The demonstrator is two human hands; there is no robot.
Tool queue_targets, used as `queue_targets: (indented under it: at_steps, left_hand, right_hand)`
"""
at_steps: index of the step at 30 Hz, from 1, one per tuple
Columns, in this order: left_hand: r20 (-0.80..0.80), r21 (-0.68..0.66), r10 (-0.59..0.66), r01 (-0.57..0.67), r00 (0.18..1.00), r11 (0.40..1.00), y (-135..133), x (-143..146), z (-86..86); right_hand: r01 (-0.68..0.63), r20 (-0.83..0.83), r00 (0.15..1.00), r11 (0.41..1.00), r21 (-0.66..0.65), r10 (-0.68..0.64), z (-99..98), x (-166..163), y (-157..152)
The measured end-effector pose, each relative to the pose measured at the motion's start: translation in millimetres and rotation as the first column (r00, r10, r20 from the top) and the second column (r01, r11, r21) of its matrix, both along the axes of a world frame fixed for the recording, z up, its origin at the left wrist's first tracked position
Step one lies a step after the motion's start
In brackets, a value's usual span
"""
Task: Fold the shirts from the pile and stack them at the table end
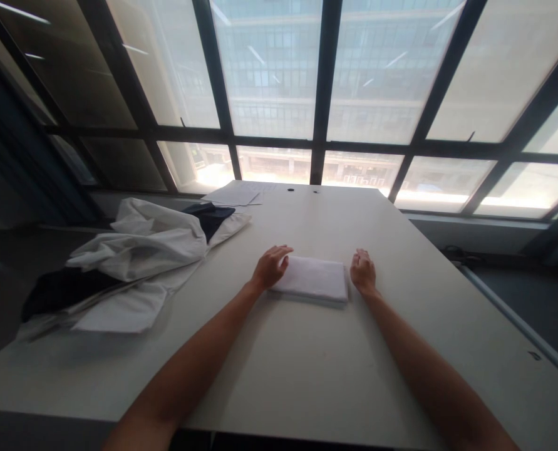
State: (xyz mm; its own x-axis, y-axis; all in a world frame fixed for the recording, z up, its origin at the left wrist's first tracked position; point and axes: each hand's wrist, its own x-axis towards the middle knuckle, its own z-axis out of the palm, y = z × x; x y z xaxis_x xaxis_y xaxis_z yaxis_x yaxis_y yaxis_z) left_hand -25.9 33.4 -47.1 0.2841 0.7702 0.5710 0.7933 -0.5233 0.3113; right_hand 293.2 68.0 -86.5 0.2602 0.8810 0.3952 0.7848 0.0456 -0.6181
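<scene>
A flat white rectangular bundle (312,277), which looks like folded cloth, lies on the table in front of me. My left hand (270,268) is at its left edge, fingers stretched forward and thumb near the top surface; it grips nothing that I can see. Just off the right edge, my right hand (363,270) rests on its side with a small gap to the bundle. Its fingers are loosely bent and partly hidden, and nothing shows in them.
A loose heap of white cloth (151,241) with dark pieces covers the table's left side. Paper sheets (234,195) lie at the far left corner. The white table (302,363) reaches toward large framed windows (273,69). A cable hole (290,190) sits near the far edge.
</scene>
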Motion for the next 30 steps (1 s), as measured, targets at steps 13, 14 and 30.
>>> queue_targets:
  at_steps: [13, 14, 30]
  left_hand:
    - [-0.378, -0.235, -0.184, 0.098, 0.907, 0.967, -32, 42, -5.5]
    - [-0.38, -0.237, -0.183, 0.097, 0.907, 0.967, -32, 43, -4.8]
    - [-0.385, -0.223, 0.032, -0.126, 0.922, 0.967, -29, 49, -4.0]
  right_hand:
    - [-0.159, -0.104, 0.979, 0.975, 0.154, 0.176, 15.2, -12, -9]
    - [-0.201, -0.08, 0.971, 0.954, 0.223, 0.223, 20.6, -17, -15]
    - [-0.593, 0.406, 0.674, 0.779, -0.202, 0.618, 22.9, -97, -69]
